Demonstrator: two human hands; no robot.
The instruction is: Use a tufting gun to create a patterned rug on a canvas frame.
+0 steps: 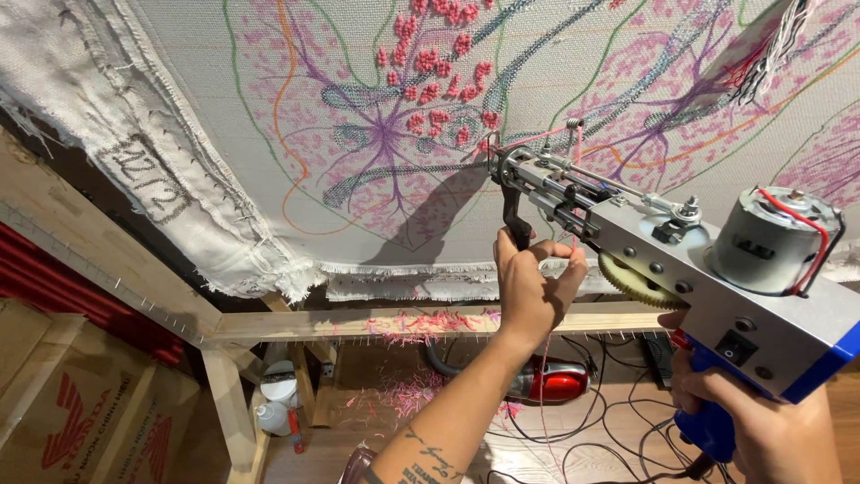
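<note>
Against the cloth [269, 161], tufting gun [645, 242] points up-left — right hand [761, 421] grips handle, left hand [533, 287] pinches yarn [573, 148]

Rug-tufting workshop, small craft studio type. Backing cloth [269, 170] with drawn floral outlines and pink tufted patches is stretched on a raw wooden frame [358, 324] with tack strips along its bars. An electric tufting gun [681, 260] with exposed motor and gear is at the cloth. Pink yarn scraps [421, 324] litter the frame bar and the floor. Tangled black cables [600, 421], a red handheld vacuum [554, 384], white bottles [278, 394] and cardboard boxes [81, 421] below.
</note>
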